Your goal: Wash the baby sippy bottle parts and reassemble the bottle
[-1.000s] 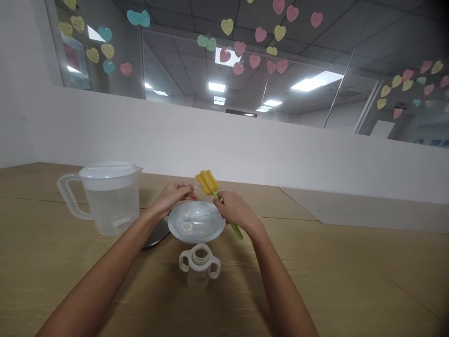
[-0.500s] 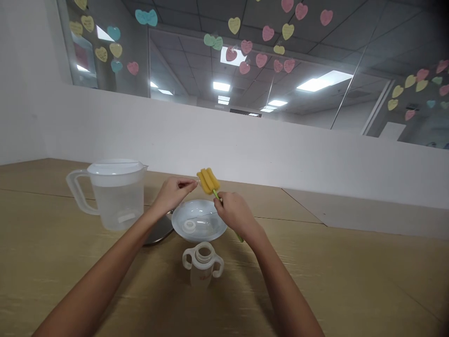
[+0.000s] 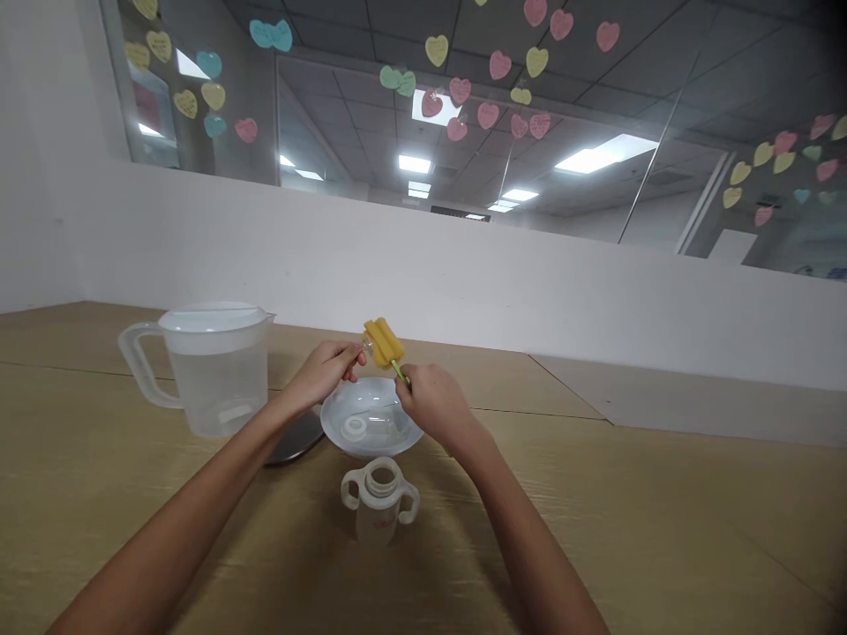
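Observation:
My right hand is closed round the green handle of a sponge brush, whose yellow sponge head points up and to the left. My left hand pinches a small clear piece, too small to name, right against the sponge head. Both hands hover over a white bowl that holds a white ring and some water. An open baby bottle with two side handles stands on the table just in front of the bowl.
A clear lidded pitcher with water stands at the left. A dark round lid lies between pitcher and bowl. The wooden table runs to a low white wall behind, with glass panes and heart stickers above.
The brush head has shifted slightly left and met my left hand's fingertips. My right hand slid a little left along the handle, so less green handle shows below it.

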Demonstrator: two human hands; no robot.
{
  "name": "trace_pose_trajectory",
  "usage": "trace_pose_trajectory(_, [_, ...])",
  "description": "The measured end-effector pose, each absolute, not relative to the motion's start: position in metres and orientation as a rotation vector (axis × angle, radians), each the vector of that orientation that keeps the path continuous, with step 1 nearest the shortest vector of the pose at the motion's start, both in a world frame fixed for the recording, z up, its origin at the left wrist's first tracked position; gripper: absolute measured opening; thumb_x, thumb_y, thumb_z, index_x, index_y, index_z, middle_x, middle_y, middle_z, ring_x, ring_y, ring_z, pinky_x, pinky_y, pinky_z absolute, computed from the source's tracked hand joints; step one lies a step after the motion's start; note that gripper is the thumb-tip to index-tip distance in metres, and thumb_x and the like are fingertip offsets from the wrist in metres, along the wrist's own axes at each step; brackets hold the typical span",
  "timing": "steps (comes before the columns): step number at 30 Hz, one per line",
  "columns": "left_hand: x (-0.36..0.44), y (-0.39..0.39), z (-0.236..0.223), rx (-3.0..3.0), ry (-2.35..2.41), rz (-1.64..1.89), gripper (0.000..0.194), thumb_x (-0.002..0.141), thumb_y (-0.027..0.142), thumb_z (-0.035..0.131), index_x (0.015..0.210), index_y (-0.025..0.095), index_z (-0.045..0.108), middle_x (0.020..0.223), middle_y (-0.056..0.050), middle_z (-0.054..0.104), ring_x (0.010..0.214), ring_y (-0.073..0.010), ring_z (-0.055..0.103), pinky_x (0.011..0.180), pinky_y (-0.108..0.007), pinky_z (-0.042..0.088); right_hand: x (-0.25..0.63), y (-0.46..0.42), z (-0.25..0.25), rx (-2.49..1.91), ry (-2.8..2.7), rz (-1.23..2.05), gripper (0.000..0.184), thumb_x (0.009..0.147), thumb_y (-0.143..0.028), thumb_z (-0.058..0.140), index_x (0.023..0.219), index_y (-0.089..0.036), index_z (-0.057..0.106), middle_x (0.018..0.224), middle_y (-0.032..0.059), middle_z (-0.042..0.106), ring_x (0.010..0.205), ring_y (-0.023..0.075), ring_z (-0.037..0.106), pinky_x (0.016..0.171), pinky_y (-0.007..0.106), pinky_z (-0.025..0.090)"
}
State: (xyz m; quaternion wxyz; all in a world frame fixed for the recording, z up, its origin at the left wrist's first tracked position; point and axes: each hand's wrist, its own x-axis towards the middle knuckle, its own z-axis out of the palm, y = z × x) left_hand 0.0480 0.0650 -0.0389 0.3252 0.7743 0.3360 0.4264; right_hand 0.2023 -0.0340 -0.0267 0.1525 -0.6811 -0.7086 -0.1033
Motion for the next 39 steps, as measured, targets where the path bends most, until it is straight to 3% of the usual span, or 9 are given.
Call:
trace_pose_trajectory(6, [0.049, 0.068, -0.043, 1.966, 0.83, 1.107, 0.042, 0.081, 0.053, 0.041, 0.061, 0.016, 0.048, 0.047, 0.005, 0.039, 0.045, -0.0105, 0.043, 0.053, -0.025, 0.043, 0.198, -0.035, -0.027, -1.981, -2.04, -0.327, 0.031, 0.089, -0.024, 0.034, 0.089, -0.014, 0.063, 0.083, 0.0109, 0.068, 0.072, 0.0207, 0.063, 0.055, 0.027, 0.034])
trace_pose_trajectory(12, [0.044, 0.054, -0.032, 2.319, 1.018, 1.141, 0.047, 0.082, 0.051, 0.039, 0.077, 0.014, 0.066, 0.055, 0.0, 0.055, 0.054, -0.0133, 0.051, 0.055, -0.024, 0.037, 0.199, -0.036, -0.025, -1.97, -2.048, -0.317, 0.031, 0.09, -0.023, 0.034, 0.09, -0.014, 0.064, 0.084, 0.0112, 0.068, 0.074, 0.0202, 0.063, 0.058, 0.027, 0.037])
trace_pose_trajectory(17, [0.043, 0.043, -0.025, 2.661, 1.259, 1.125, 0.042, 0.085, 0.046, 0.039, 0.086, 0.018, 0.071, 0.073, -0.004, 0.068, 0.06, -0.0163, 0.056, 0.055, -0.025, 0.033, 0.199, -0.038, -0.025, -1.98, -2.055, -0.296, 0.032, 0.089, -0.023, 0.033, 0.09, -0.013, 0.064, 0.085, 0.0122, 0.068, 0.075, 0.0201, 0.063, 0.059, 0.027, 0.037])
trace_pose_trajectory(30, [0.041, 0.044, -0.033, 2.977, 1.479, 1.241, 0.028, 0.086, 0.039, 0.049, 0.087, 0.022, 0.071, 0.088, -0.004, 0.072, 0.08, -0.0208, 0.063, 0.056, -0.026, 0.035, 0.201, -0.039, -0.025, -1.964, -2.096, -0.238, 0.032, 0.089, -0.024, 0.034, 0.089, -0.012, 0.064, 0.087, 0.0115, 0.067, 0.074, 0.0195, 0.061, 0.056, 0.027, 0.031])
trace_pose_trajectory(35, [0.026, 0.051, -0.022, 2.791, 1.481, 1.36, 0.031, 0.084, 0.042, 0.048, 0.09, 0.022, 0.071, 0.085, -0.004, 0.072, 0.073, -0.0205, 0.064, 0.059, -0.026, 0.038, 0.217, -0.047, -0.016, -1.91, -2.025, -0.228, 0.031, 0.09, -0.026, 0.035, 0.082, -0.014, 0.062, 0.078, 0.0082, 0.065, 0.067, 0.0159, 0.057, 0.055, 0.026, 0.028])
trace_pose_trajectory(39, [0.004, 0.067, -0.013, 2.545, 1.467, 1.364, 0.033, 0.079, 0.045, 0.051, 0.084, 0.02, 0.072, 0.065, -0.003, 0.069, 0.064, -0.02, 0.063, 0.063, -0.027, 0.04, 0.235, -0.057, -0.007, -1.866, -1.894, -0.223, 0.03, 0.089, -0.028, 0.037, 0.072, -0.016, 0.058, 0.064, 0.004, 0.058, 0.056, 0.013, 0.048, 0.052, 0.025, 0.026])
